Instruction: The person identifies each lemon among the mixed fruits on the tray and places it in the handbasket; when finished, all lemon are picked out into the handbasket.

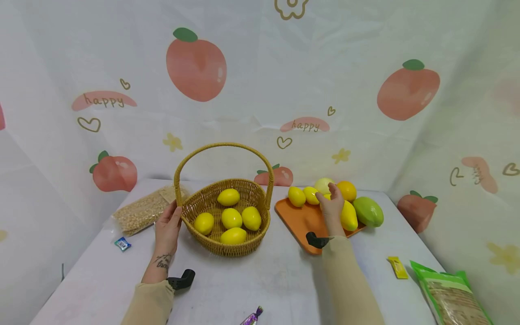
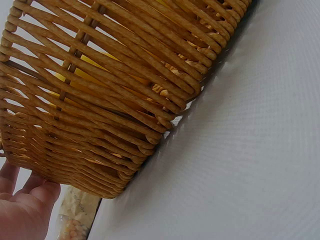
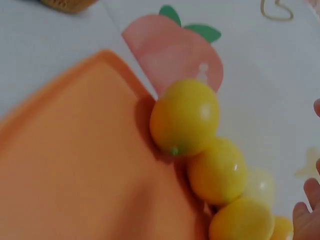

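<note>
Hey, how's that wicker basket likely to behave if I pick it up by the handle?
The wicker basket should feel fairly stiff, since its woven sides keep their shape and the arched handle stands upright. The five yellow fruits lie loose inside with gaps between some, so they'd probably roll if it tilts. The ridged weave may resist slipping.
</note>
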A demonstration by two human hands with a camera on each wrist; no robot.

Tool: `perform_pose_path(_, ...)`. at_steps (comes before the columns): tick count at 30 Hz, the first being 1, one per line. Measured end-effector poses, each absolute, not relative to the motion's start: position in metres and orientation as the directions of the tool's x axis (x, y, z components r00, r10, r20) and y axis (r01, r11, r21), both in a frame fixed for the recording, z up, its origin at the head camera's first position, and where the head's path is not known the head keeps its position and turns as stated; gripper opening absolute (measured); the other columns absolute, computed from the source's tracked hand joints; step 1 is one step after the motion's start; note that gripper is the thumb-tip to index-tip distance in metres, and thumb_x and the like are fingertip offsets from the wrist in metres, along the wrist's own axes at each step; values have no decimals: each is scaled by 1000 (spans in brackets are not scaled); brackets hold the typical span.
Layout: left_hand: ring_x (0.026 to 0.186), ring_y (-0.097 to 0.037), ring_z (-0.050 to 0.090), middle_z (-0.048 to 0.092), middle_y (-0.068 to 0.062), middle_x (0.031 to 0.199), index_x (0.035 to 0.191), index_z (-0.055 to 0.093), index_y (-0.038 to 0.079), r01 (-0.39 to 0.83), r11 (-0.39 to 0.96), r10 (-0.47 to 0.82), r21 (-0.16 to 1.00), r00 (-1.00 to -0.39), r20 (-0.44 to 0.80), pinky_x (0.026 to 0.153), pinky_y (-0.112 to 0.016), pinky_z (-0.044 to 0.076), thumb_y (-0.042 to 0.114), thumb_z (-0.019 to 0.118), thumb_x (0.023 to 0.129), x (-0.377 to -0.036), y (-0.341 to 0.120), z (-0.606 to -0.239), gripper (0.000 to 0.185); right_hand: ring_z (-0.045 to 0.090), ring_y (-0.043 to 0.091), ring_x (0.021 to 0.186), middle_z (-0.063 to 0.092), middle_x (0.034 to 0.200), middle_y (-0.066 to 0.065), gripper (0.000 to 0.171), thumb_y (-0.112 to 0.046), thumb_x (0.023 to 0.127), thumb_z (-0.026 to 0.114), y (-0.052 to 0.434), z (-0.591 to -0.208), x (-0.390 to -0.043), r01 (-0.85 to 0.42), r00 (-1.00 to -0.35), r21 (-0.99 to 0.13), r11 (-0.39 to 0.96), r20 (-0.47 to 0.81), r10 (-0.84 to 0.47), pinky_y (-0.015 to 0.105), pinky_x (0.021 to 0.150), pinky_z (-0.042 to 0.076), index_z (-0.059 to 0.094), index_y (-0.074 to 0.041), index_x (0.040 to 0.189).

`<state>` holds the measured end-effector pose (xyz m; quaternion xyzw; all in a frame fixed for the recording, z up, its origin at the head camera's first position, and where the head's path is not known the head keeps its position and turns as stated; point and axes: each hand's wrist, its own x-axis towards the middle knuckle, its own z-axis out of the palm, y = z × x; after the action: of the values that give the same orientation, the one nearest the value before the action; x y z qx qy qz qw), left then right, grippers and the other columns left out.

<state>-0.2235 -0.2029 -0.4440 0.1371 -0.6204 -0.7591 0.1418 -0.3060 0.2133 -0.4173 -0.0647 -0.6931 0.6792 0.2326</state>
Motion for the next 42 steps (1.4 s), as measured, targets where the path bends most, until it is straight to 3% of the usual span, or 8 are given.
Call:
perform_pose_path(9, 122, -7, 44, 39, -7, 145, 142, 38, 15, 39, -207, -386, 978, -921, -45, 107, -28, 33, 36, 52, 92, -223, -203, -445, 56, 24, 26, 137, 29, 148, 15, 67, -4, 84, 61, 235, -438, -317, -45, -903, -993, 108, 87, 421, 38, 114, 22, 29, 1, 142)
perform_pose_path(21, 124, -10, 42, 40, -6, 145, 142, 39, 16, 46, -187, -394, 981, -919, -32, 108, -31, 33, 37, 51, 93, -224, -202, -445, 55, 24, 32, 136, 26, 149, 18, 69, -2, 82, 58, 219, -443, -327, 61, -862, -970, 236, 68, 502, 44, 114, 21, 27, -1, 144)
perform_pose_path(24, 125, -10, 42, 40, -7, 144, 142, 39, 15, 51, -180, -387, 982, -922, -23, 108, -31, 33, 36, 51, 93, -223, -202, -446, 54, 28, 32, 133, 30, 146, 19, 67, 1, 80, 55, 214, -445, -327, 73, -840, -963, 261, 82, 537, 44, 114, 22, 29, 1, 142)
perform_pose_path(28, 127, -13, 41, 39, -7, 145, 142, 38, 14, 59, -182, -380, 982, -925, -15, 107, -29, 33, 35, 51, 94, -222, -203, -446, 55, 41, 32, 115, 47, 128, 20, 54, 3, 76, 55, 210, -452, -328, 63, -807, -952, 298, 128, 577, 40, 104, 34, 46, 3, 129)
perform_pose_path(32, 130, -16, 39, 38, -7, 146, 143, 37, 14, 57, -176, -377, 983, -926, -14, 107, -29, 33, 36, 51, 94, -222, -203, -446, 55, 42, 31, 106, 49, 119, 19, 51, 2, 73, 57, 208, -458, -328, 69, -788, -961, 268, 112, 605, 41, 96, 38, 50, 4, 123)
perform_pose_path(37, 129, -15, 39, 38, -7, 146, 143, 38, 15, 52, -172, -379, 984, -925, -18, 107, -29, 33, 36, 50, 94, -221, -203, -445, 55, 38, 32, 117, 42, 134, 19, 66, -4, 74, 64, 206, -460, -327, 101, -800, -981, 167, 20, 600, 42, 105, 34, 39, 1, 135)
perform_pose_path(42, 129, -14, 39, 38, -7, 146, 143, 37, 15, 56, -163, -380, 985, -925, -10, 107, -28, 34, 36, 50, 94, -222, -203, -444, 55, 34, 30, 123, 36, 141, 16, 67, -5, 79, 61, 209, -460, -326, 95, -822, -991, 99, -22, 569, 41, 110, 30, 33, -2, 140)
